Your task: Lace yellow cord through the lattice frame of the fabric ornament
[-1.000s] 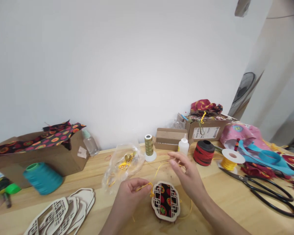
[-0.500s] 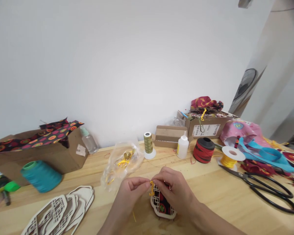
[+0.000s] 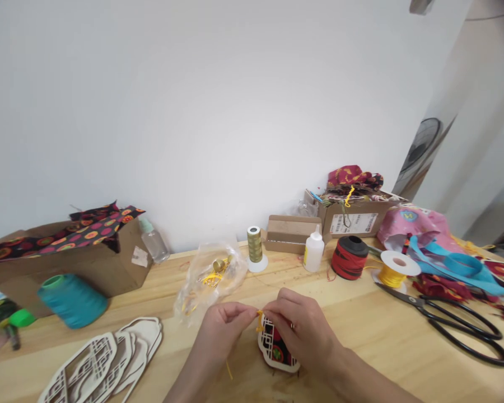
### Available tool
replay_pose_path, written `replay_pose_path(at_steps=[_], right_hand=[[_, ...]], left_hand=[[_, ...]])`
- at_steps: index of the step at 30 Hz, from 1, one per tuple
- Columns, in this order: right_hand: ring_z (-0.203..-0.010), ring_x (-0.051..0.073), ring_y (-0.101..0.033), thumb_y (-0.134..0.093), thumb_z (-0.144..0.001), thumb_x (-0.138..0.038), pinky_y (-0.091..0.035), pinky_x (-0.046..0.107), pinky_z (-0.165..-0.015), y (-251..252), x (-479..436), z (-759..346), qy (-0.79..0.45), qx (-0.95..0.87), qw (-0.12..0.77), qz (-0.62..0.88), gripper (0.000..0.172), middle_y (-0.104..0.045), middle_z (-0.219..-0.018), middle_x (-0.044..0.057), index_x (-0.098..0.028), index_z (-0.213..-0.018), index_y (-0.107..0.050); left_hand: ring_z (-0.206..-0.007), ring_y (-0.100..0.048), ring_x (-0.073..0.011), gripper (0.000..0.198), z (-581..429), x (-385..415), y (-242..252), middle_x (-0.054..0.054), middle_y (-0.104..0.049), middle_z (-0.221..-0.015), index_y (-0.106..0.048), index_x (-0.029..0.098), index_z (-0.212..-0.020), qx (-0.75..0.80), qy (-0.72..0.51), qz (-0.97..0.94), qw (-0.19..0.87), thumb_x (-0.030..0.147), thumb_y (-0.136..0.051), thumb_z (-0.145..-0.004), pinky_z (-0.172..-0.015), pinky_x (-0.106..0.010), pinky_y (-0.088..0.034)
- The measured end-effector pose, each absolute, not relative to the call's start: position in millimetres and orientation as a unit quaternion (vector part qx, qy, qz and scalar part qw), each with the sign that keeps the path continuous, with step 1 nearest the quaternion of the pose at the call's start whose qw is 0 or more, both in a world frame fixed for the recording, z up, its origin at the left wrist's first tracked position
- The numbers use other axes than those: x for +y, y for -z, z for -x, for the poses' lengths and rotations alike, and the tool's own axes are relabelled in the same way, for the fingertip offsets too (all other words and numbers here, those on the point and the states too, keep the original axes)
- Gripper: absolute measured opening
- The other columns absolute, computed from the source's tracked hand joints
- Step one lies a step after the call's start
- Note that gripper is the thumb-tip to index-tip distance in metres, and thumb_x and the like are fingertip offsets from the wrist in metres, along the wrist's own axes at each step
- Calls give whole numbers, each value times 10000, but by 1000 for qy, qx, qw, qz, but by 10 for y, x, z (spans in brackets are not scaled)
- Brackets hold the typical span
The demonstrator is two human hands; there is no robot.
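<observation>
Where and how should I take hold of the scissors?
Probably by the black handles, from above and the near right: their two long loops lie toward the person's side, while the blades point away, toward the yellow spool. The right hand is the nearer one, though both it and the left hand have their fingertips at the yellow cord.

Looks like a craft workshop, judging by a wooden worktable point(image 3: 361, 336) before a plain wall point(image 3: 218, 112), laid with a teal thread cone point(image 3: 72, 300), a red-and-black cord spool point(image 3: 349, 258), a yellow cord spool point(image 3: 390, 277), large black-handled scissors point(image 3: 420, 303), stacked fretwork pieces point(image 3: 128, 350) and a squeeze bottle point(image 3: 314, 254). Has cardboard boxes point(image 3: 121, 271), too, stuffed with patterned fabric point(image 3: 84, 232).
</observation>
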State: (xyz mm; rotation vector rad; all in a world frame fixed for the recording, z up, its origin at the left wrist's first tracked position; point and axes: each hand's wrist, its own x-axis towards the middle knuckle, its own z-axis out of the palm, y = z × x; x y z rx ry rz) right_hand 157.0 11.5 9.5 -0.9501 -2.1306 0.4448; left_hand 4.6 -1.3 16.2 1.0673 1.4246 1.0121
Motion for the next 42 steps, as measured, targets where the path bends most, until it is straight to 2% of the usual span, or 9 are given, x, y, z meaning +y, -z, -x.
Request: replay_pose_path(at_steps=[3,6,10,14,19,26,31,42], right_hand=[[-547,108,-474,-391,-803,-177,-359,202,-509,-94,119,-1567,-176,-827,376,378,235,-490,-605,17,-158,-735,-615],[-554,106,-473,-420,-792,-167,-351,199,-510,-85,141,-1561,-188,-818,384,384,211,-487,-589,5,-166,-697,-609],[-522,100,-447,-454,-778,-176,-334,203,-496,-75,183,-1566,-199,-810,385,396,188,-462,-549,-15,-176,-677,-612],[-528,102,-449,-459,-779,-196,-336,202,-495,-71,206,-1581,-210,-807,391,390,183,-478,-558,-10,-182,-708,-627],[-516,101,-447,-484,-765,-229,-337,202,-486,-70,210,-1597,-202,-801,401,396,170,-481,-556,-9,-180,-697,-632],[-510,95,-434,-458,-769,-179,-335,197,-475,-65,196,-1590,-181,-802,418,386,190,-475,-555,-5,-160,-671,-620],[-496,90,-421,-483,-761,-207,-330,194,-466,-68,212,-1591,-195,-792,421,397,180,-463,-529,-19,-169,-650,-619],[-496,89,-423,-502,-751,-196,-328,195,-472,-55,200,-1587,-216,-802,402,385,143,-460,-535,-20,-166,-687,-626]], left_hand=[[-324,-205,-34,206,-52,-16,-176,102,-335,-305,-639,116,-548,590,-423,-458,512,316,-607,-585,-341,-165,-128],[-369,-358,-58,176,-51,-29,-181,61,-489,-367,-617,130,-498,582,-433,-478,495,283,-612,-585,-383,-163,-265],[-523,-526,-126,157,-38,-31,-161,-2,-644,-539,-661,142,-592,560,-421,-523,485,283,-596,-615,-496,-195,-387],[-677,-586,-182,160,-36,-3,-145,-30,-693,-671,-679,156,-688,563,-432,-523,472,277,-608,-611,-603,-232,-444],[-680,-594,-181,156,-54,-3,-140,-39,-701,-699,-688,157,-705,550,-418,-533,488,263,-609,-622,-610,-232,-455],[-612,-587,-161,161,-68,-26,-126,-39,-695,-643,-689,142,-698,529,-410,-508,543,265,-619,-621,-563,-217,-440],[-627,-591,-152,198,-74,-24,-112,-28,-700,-661,-681,161,-793,520,-418,-478,571,259,-602,-640,-607,-220,-438],[-690,-597,-162,196,-35,-8,-43,-39,-707,-705,-675,155,-823,503,-418,-486,580,221,-600,-654,-640,-222,-434]])
